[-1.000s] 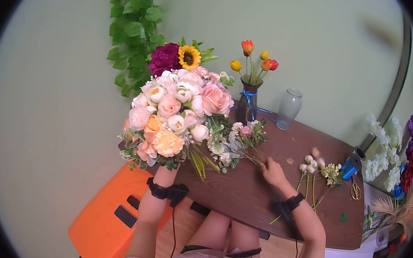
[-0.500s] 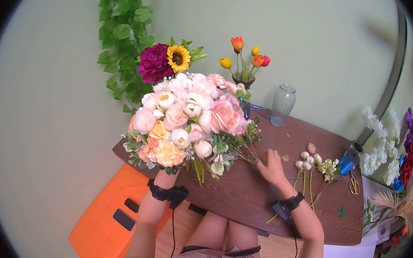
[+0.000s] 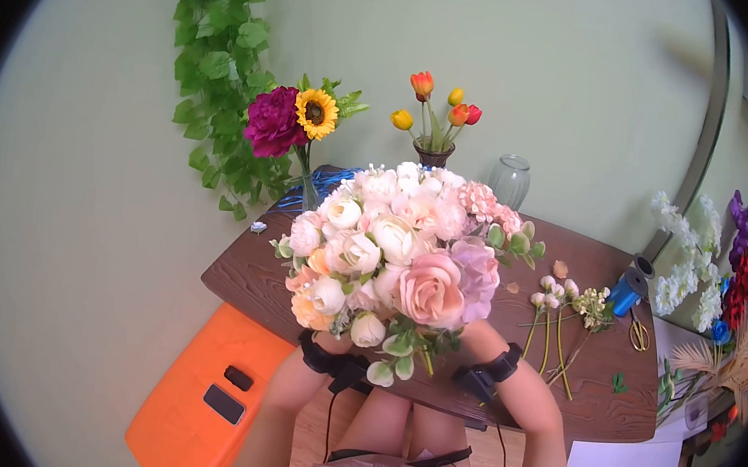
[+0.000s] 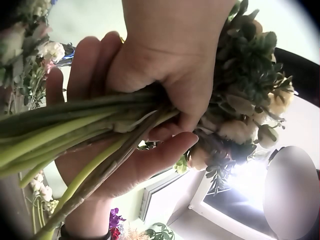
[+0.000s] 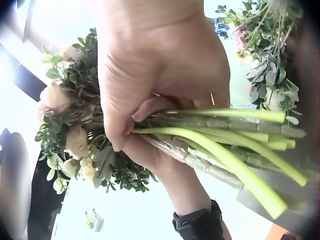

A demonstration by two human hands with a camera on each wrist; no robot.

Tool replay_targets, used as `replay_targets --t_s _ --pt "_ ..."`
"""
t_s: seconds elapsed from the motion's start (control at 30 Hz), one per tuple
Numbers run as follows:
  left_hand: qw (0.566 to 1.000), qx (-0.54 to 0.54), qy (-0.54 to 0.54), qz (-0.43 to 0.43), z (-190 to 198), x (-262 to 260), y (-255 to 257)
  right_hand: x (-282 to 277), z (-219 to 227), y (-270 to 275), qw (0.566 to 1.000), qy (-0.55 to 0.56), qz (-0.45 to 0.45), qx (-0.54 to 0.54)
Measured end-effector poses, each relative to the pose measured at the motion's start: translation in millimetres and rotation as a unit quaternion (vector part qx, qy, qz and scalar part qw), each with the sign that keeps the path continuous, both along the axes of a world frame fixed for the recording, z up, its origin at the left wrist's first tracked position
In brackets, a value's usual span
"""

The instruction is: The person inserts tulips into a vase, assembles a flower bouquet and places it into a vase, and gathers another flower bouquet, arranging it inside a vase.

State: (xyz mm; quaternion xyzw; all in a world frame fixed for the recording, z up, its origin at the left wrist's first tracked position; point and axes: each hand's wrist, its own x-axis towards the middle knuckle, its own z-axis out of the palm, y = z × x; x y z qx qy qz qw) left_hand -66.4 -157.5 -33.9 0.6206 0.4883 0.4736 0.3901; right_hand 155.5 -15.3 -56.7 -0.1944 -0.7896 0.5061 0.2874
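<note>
A large bouquet (image 3: 395, 244) of white, pink and peach artificial flowers is held up in front of the body over the table's near side. My left hand (image 4: 170, 55) grips its bundled green stems (image 4: 65, 130) just below the flower heads. My right hand (image 5: 165, 60) is round the same stems (image 5: 230, 145), thumb and fingers closed about them next to the left hand. In the head view the blooms hide most of both hands. Cut stem ends stick out below the hands. A leafy spray (image 5: 272, 70) with small pink flowers lies beyond the stems in the right wrist view.
On the dark wooden table (image 3: 248, 267) stand a vase of tulips (image 3: 434, 155), a glass vase (image 3: 510, 181) and a sunflower (image 3: 316, 113) with a purple bloom. Cotton-like stems (image 3: 548, 326), a blue ribbon spool (image 3: 627, 291) and scissors (image 3: 639, 332) lie right. An orange stool (image 3: 194, 395) bears a phone (image 3: 224, 403).
The bouquet has moved right and closer, turning as it went. My right hand has left the spray on the table and come to the bouquet's stems beside my left hand.
</note>
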Motion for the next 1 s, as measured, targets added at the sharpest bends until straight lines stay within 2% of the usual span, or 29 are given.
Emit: replay_targets --t_s 0.07,0.1,0.13,0.2,0.23,0.3,0.33,0.4,0.43,0.47,0.53,0.57,0.6,0.67,0.7,0.73,0.77,0.8,0.87,0.9,0.97,1.0 --pt "0.981 -0.185 0.002 0.063 -6 -1 0 -6 5 3 1.000 -0.007 -0.008 0.008" --pt "0.981 -0.185 -0.044 0.049 -12 -2 1 -7 6 3 1.000 -0.011 -0.011 0.011" --pt "0.998 0.040 -0.041 0.040 -24 7 12 -39 29 18 1.000 -0.015 -0.014 0.015" --pt "0.996 0.001 -0.072 0.049 -66 -4 24 -35 21 11 0.999 -0.021 -0.021 0.021" --pt "0.996 0.001 -0.071 0.049 -57 -5 19 -10 10 -5 0.999 -0.025 -0.024 0.024" --pt "0.984 -0.115 0.110 0.084 -38 -8 7 -25 12 5 0.999 -0.032 -0.032 0.030" --pt "0.984 -0.114 0.110 0.083 -48 -13 8 -27 15 7 0.998 -0.036 -0.035 0.033" --pt "0.974 -0.030 0.200 0.106 -71 -19 12 -12 9 6 0.997 -0.043 -0.042 0.040" --pt "0.978 -0.072 0.100 0.166 -67 -14 6 -16 10 6 0.997 -0.046 -0.046 0.044" --pt "0.978 -0.072 0.101 0.166 -74 -16 9 -2 2 2 0.996 -0.050 -0.049 0.047" --pt "0.993 0.000 -0.044 0.107 -82 -16 13 -9 6 5 0.995 -0.057 -0.055 0.052" --pt "0.990 -0.023 -0.103 0.096 -83 -15 12 -12 7 6 0.995 -0.061 -0.058 0.055" --pt "0.990 -0.023 -0.103 0.096 -78 -15 14 -9 6 6 0.994 -0.064 -0.061 0.058" --pt "0.981 -0.134 -0.068 0.125 -73 -15 15 -14 5 5 0.993 -0.071 -0.068 0.062" --pt "0.981 -0.134 -0.068 0.124 -78 -17 15 45 -48 -32 0.993 -0.075 -0.072 0.064" --pt "0.985 -0.115 0.001 0.126 -86 -21 15 104 -101 -68 0.992 -0.079 -0.076 0.068" --pt "0.985 -0.095 0.069 0.127 -91 -23 16 102 -100 -66 0.991 -0.083 -0.079 0.072" --pt "0.985 -0.093 0.068 0.127 -86 -20 16 110 -102 -71 0.990 -0.088 -0.083 0.077" --pt "0.997 0.037 -0.009 0.063 -71 -10 14 111 -110 -72 0.988 -0.094 -0.089 0.083" --pt "0.997 0.036 -0.008 0.062 -81 -15 18 108 -108 -70 0.987 -0.097 -0.092 0.086" --pt "0.984 0.115 0.104 0.086 -111 -27 33 108 -105 -67 0.985 -0.104 -0.101 0.091" --pt "0.984 0.115 0.104 0.085 -103 -21 31 107 -103 -66 0.984 -0.108 -0.105 0.094"
